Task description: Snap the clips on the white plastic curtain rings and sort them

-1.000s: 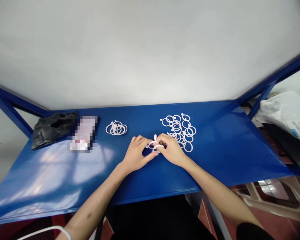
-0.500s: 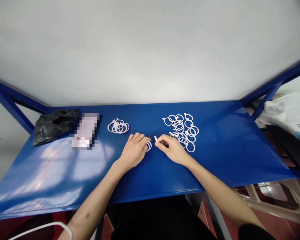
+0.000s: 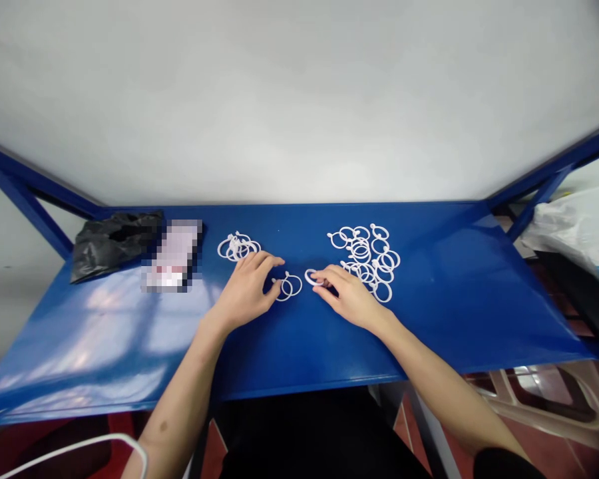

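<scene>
My right hand (image 3: 343,291) pinches a white curtain ring (image 3: 310,275) between thumb and fingertips, a little above the blue table (image 3: 299,359). To its left, two overlapping curtain rings (image 3: 293,285) lie flat, each with a small eyelet. My left hand (image 3: 248,287) stands beside them with thumb and fingers apart; its thumb tip is right at the nearer ring, and whether it touches I cannot tell. Behind the left hand sits a small bunch of white rings (image 3: 237,247). A larger spread of loose white rings (image 3: 379,259) lies just beyond my right hand.
At the table's left end are a crumpled black plastic bag (image 3: 96,249) and a blurred-out flat object (image 3: 177,249). A white wall rises behind. Blue frame bars slope at both sides. On the right are a white plastic bag (image 3: 574,223) and, lower, a beige plastic stool (image 3: 509,399).
My hands have drawn apart. My left hand has let go of two rings, now lying on the table, and moved left. The right has kept one ring and tilted it flatter.
</scene>
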`<state>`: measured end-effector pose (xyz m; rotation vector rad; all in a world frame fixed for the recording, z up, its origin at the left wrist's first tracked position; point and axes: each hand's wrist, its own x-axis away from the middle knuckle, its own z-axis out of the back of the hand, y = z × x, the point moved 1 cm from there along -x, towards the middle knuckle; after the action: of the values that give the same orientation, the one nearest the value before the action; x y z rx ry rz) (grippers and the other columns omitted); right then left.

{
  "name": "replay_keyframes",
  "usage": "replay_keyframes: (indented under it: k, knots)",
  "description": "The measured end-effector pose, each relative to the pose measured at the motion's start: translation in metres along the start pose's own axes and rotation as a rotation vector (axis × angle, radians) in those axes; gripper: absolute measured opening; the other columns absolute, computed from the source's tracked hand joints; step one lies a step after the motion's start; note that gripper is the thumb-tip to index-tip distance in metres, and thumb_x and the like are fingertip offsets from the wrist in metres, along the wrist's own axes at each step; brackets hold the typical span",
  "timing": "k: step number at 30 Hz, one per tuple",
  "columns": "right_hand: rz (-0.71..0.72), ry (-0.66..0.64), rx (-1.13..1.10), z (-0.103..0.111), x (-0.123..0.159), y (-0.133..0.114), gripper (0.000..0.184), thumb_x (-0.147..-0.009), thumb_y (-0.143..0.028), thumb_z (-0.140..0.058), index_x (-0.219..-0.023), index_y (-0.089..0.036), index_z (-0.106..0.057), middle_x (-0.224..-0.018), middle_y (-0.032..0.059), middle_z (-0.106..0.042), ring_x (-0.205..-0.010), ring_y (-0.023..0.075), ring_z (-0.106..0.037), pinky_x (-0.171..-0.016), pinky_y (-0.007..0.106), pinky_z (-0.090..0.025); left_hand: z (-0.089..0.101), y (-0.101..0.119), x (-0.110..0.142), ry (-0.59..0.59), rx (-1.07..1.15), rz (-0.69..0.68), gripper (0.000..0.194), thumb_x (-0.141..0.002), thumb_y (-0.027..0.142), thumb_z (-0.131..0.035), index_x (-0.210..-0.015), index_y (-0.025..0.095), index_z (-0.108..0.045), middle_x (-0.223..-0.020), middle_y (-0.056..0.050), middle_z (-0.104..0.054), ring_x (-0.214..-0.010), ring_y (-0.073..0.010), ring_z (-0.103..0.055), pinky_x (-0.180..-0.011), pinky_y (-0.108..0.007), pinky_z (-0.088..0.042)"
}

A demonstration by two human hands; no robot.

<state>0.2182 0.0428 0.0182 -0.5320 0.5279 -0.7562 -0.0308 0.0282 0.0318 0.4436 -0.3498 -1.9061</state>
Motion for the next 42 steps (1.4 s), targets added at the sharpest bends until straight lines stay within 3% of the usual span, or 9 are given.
replay_keyframes:
  k: [6, 12, 21, 26, 32, 37, 42]
  knots:
    - [0.111, -0.044, 0.241, 0.001, 0.000, 0.004, 0.021, -0.104, -0.023, -0.051, -0.103, -0.017, -0.070, -0.100, 0.0089, -0.069, -0.091, 0.0208, -0.061, -0.083, 0.036, -0.055, -0.004, -0.010, 0.001, -0.100, -0.056, -0.004, 0.011, -0.093, 0.023, -0.060, -0.103, 0.021, -0.063, -0.104, -0.005, -0.066, -0.102, -0.0244, -0.063, -0.094, -0.043, -0.047]
    - [0.159, -0.087, 0.352, 0.003, 0.003, 0.006, 0.029, -0.099, -0.006, -0.052, -0.120, -0.018, -0.067, -0.108, 0.0079, -0.071, -0.098, 0.0222, -0.059, -0.085, 0.037, -0.054, -0.007, 0.001, -0.003, 0.041, -0.001, -0.071, 0.010, -0.097, 0.019, -0.054, -0.102, 0.020, -0.063, -0.102, -0.006, -0.065, -0.095, -0.0209, -0.062, -0.088, -0.038, -0.050]
    - [0.154, -0.061, 0.339, 0.004, 0.000, 0.002, 0.019, -0.101, -0.011, -0.050, -0.109, -0.017, -0.067, -0.112, 0.0082, -0.070, -0.103, 0.0228, -0.059, -0.088, 0.039, -0.053, -0.027, 0.013, -0.008, 0.088, -0.070, -0.057, 0.020, -0.099, 0.021, -0.051, -0.115, 0.018, -0.063, -0.109, -0.010, -0.066, -0.101, -0.0251, -0.063, -0.089, -0.043, -0.052]
    - [0.301, -0.026, 0.297, 0.002, -0.002, -0.010, 0.020, -0.102, -0.012, -0.050, -0.113, -0.018, -0.066, -0.116, 0.0075, -0.071, -0.109, 0.0222, -0.058, -0.089, 0.037, -0.051, -0.014, 0.007, -0.006, 0.107, 0.064, -0.021, 0.030, -0.099, 0.025, -0.053, -0.128, 0.020, -0.058, -0.113, -0.008, -0.065, -0.105, -0.0230, -0.064, -0.095, -0.041, -0.052]
    - [0.361, -0.188, 0.408, -0.008, -0.010, -0.021, 0.022, -0.102, -0.011, -0.048, -0.113, -0.014, -0.066, -0.114, 0.0104, -0.070, -0.108, 0.0238, -0.057, -0.087, 0.038, -0.049, 0.001, -0.006, -0.004, 0.120, 0.113, 0.084, 0.037, -0.092, 0.015, -0.050, -0.127, 0.022, -0.058, -0.108, -0.004, -0.067, -0.099, -0.0208, -0.065, -0.094, -0.040, -0.053]
    - [0.306, -0.220, 0.414, -0.016, -0.010, -0.017, 0.018, -0.103, -0.022, -0.052, -0.113, -0.014, -0.066, -0.111, 0.0105, -0.068, -0.101, 0.0234, -0.058, -0.088, 0.039, -0.052, 0.001, -0.003, -0.001, -0.008, 0.110, 0.009, 0.035, -0.093, 0.019, -0.053, -0.127, 0.022, -0.058, -0.113, -0.006, -0.069, -0.107, -0.0228, -0.064, -0.099, -0.042, -0.050]
    - [0.276, -0.213, 0.414, -0.018, -0.011, -0.018, 0.019, -0.101, -0.013, -0.052, -0.115, -0.014, -0.065, -0.107, 0.0100, -0.066, -0.098, 0.0218, -0.061, -0.087, 0.036, -0.055, -0.004, 0.003, 0.004, -0.162, 0.060, -0.053, 0.064, -0.086, 0.035, -0.072, -0.143, 0.023, -0.047, -0.129, -0.008, -0.065, -0.118, -0.0281, -0.058, -0.103, -0.047, -0.045]
